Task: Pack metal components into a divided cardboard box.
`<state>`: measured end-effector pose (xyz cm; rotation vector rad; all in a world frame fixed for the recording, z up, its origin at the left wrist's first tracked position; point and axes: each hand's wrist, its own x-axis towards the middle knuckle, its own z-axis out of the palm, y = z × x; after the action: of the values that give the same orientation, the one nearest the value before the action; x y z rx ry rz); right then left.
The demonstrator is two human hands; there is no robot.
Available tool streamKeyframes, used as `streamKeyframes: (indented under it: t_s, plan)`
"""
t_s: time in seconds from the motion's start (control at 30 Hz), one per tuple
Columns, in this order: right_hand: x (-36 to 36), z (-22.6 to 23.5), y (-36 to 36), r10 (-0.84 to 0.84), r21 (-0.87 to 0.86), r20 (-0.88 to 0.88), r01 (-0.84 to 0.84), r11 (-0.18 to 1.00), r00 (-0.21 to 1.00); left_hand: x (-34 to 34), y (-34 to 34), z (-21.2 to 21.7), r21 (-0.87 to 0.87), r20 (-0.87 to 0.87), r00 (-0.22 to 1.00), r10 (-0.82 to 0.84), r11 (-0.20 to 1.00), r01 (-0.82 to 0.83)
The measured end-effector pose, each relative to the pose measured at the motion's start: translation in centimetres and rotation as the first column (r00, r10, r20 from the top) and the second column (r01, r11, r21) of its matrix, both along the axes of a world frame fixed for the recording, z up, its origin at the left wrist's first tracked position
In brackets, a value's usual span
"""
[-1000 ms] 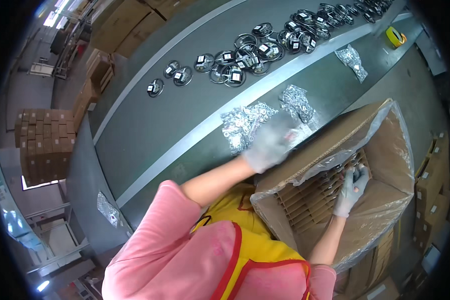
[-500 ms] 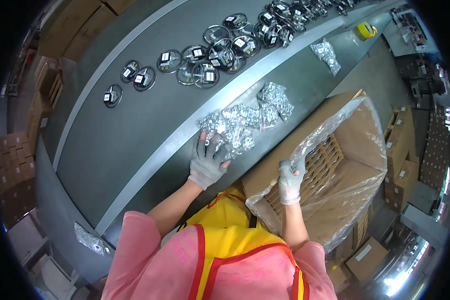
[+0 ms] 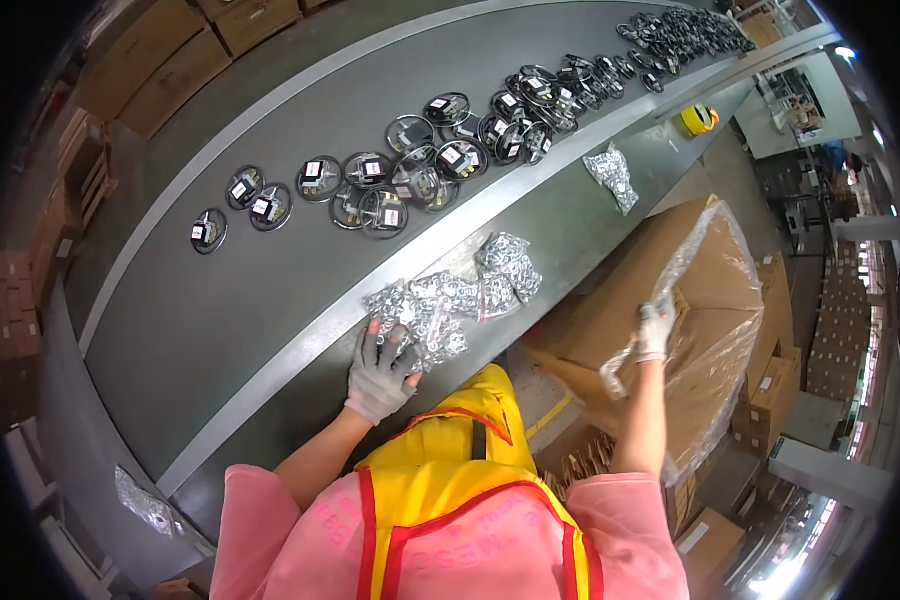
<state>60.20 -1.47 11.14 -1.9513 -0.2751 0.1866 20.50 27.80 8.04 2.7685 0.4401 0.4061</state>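
Observation:
My left hand [image 3: 380, 378], in a grey-white glove with bare fingertips, lies with its fingers spread on clear bags of small metal rings or nuts [image 3: 440, 315]. These bags are heaped on the near ledge of the workbench. Out to the right, my right hand [image 3: 656, 330], gloved too, is closed on the near rim of a large cardboard carton [image 3: 610, 310]. A clear plastic liner [image 3: 682, 262] hangs over the carton's edges. The carton leans to the right, and the inside near my hand is partly hidden.
Several coiled black cables with white labels [image 3: 381, 210] lie along the grey belt [image 3: 210, 330]. Another bag of metal parts [image 3: 611, 178] and a yellow tape roll [image 3: 699, 120] rest farther along the ledge. Stacked cartons [image 3: 770, 400] stand at the right.
My right hand has moved right with the carton's rim, and the carton has tipped away from the bench, baring floor beside my legs. The left hand remains on the bags.

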Motion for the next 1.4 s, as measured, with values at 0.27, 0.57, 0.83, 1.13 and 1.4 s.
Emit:
streamKeyframes:
  t_s: [0.27,0.57,0.83,1.13,1.4]
  plan:
    - [14.0,0.6,-8.2,-0.022,-0.418,0.334,0.169,0.893,0.942,0.8,-0.9,0.2,-0.088,0.045,0.977,0.208,0.975,-0.204]
    - [16.6,6.1,2.6,0.629,-0.861,0.392,0.029,0.507,0.671,8.3,-3.5,-1.4,-0.157,0.184,0.436,0.881,0.464,-0.872]
    - [3.8,-0.4,29.6,0.881,-0.785,0.470,-0.485,0.385,-0.060,14.9,3.2,0.1,-0.056,0.082,0.471,0.878,0.476,-0.878]
    - [2.4,-5.9,42.9,0.906,-0.855,0.420,-0.357,0.376,-0.050,20.5,15.3,-3.3,0.105,-0.304,0.452,0.839,0.501,-0.859]
    - [9.1,-0.8,49.5,0.919,-0.989,0.143,0.091,0.118,0.368,14.9,23.6,-1.5,0.059,-0.164,0.535,0.829,0.549,-0.834]
